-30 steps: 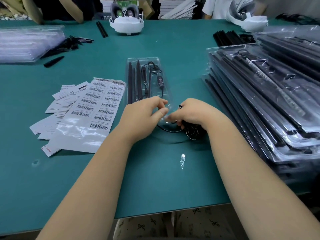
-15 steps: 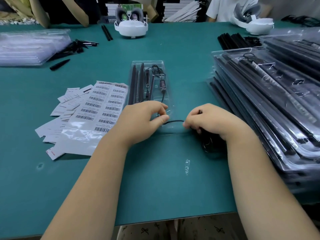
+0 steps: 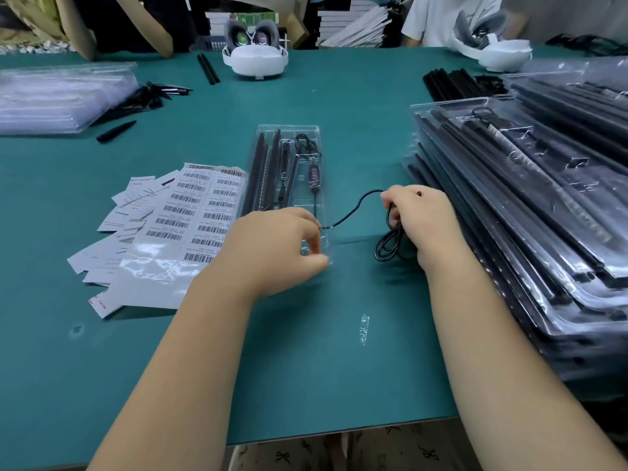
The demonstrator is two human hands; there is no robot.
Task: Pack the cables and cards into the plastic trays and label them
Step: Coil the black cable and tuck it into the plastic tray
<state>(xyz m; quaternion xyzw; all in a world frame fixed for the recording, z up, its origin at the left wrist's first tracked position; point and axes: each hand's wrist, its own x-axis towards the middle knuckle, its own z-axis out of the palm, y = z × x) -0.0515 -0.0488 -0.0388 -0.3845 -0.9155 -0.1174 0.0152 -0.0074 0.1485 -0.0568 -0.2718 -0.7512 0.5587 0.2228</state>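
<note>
Black thin cable (image 3: 353, 209) now stretches wider between hands: left hand (image 3: 272, 246) fingers pinch it at the clear plastic tray (image 3: 317, 130); right hand (image 3: 419, 219) grips its coil, drawn rightward.

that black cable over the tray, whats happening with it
A person is packing a clear plastic tray on the green table. The left hand pinches the black cable at the tray's near end, while the right hand holds the rest of it in loops beside the tray. Barcode labels lie to the left, unused.
</note>
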